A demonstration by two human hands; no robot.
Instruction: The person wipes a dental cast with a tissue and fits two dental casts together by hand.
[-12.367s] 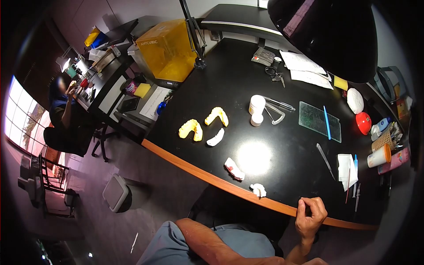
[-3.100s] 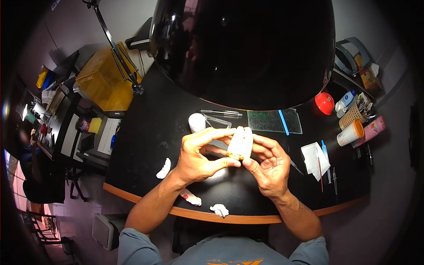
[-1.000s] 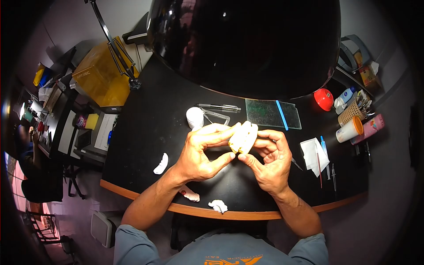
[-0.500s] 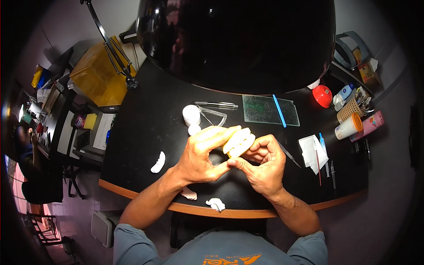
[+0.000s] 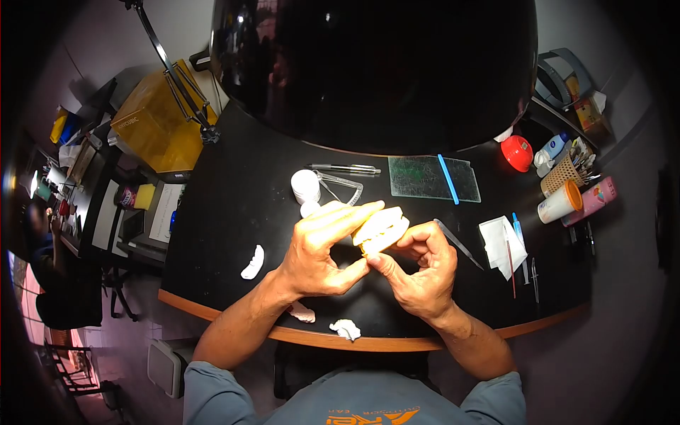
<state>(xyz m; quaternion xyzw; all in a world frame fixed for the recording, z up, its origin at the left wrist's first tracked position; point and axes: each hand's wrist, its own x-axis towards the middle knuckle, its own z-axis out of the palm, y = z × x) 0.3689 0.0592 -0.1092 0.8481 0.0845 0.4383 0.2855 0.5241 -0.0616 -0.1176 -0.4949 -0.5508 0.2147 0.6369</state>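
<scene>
A pale yellow, brightly lit dental model, seemingly two halves stacked with a gap between, is held above the table. My left hand grips it from the left, fingers along its upper back edge. From the right, my right hand pinches its lower side with thumb and fingers, the thumb tip close to my left thumb. Glare washes out the model's finer detail. Behind my left hand stand a white bottle and a metal measuring caliper.
A scratched glass slab carries a blue strip. Tweezers, a white tissue with a brush, and cups lie to the right. White pieces and crumpled scraps sit nearer. A large black lamp hood hangs ahead.
The dental model has tilted slightly and shifted a little to the left in my hands. My left hand has moved slightly left. Both hands keep hold of it.
</scene>
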